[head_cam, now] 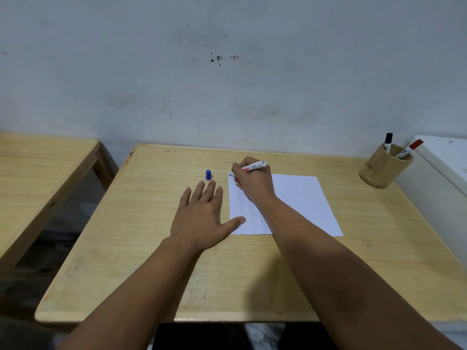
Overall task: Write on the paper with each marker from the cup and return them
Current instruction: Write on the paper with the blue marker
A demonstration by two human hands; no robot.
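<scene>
Marker in hand: I see the right hand [252, 184] clenched round a white-barrelled marker [252, 167], uncapped; blue tip at the far-left corner of the paper [290, 205], touching or just above, can't tell.
Marker axis: tip points left, tail end up and to the right, i.e. toward the cup side of the desk.
Paper: flat on the desk [151, 248], right of centre; no ink visible on it yet.
Left hand: left hand [202, 213] released, flat, palm down on the desk; thumb overlaps the paper's left edge near its near-left corner, pinning it.
Blue cap [208, 174]: upright on the desk, just left of the paper's far-left corner, just beyond the left fingertips. Left hand nearer to it than right.
Cup [385, 166]: far-right corner of the desk, well apart from the paper; holds a black-capped marker [388, 142] and a red-capped marker [409, 149], both leaning.
Step, my judgement: first stroke w/ blue about to start; recap and return still pending.
Key relation: stroke must run right from the tip, along the far edge of the paper.
</scene>
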